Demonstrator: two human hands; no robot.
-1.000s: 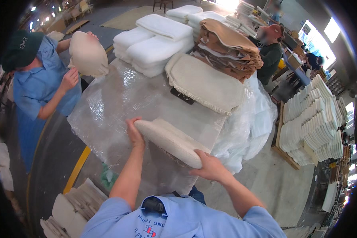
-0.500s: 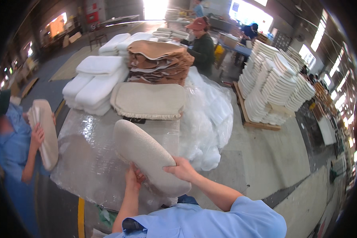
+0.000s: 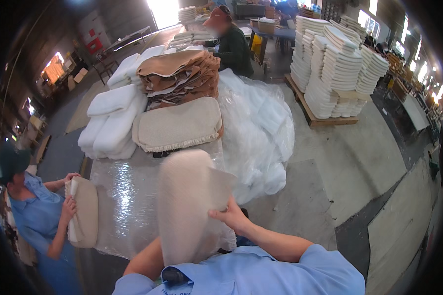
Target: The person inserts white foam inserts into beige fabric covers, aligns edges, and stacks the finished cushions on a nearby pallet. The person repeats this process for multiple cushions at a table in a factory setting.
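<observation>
"One beige cushion (image 3: pixel 182 196) is before your chest, near the plastic-wrapped surface (image 3: pixel 133 231); where are your hands?"

"Your right hand (image 3: pixel 234 217) is closed on its right edge, thumb (image 3: pixel 216 214) on the near side; your left hand is hidden behind it, so I cannot tell its grip;"

"How best to hold it?"

"Support both sides evenly; smooth what looks like a loose flap (image 3: pixel 222 189) so nothing creases under your thumb."

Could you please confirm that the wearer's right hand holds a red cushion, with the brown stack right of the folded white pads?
Not quite: the head view shows that the cushion in the right hand is beige, not red; the brown stack is right of the folded white pads.
</observation>
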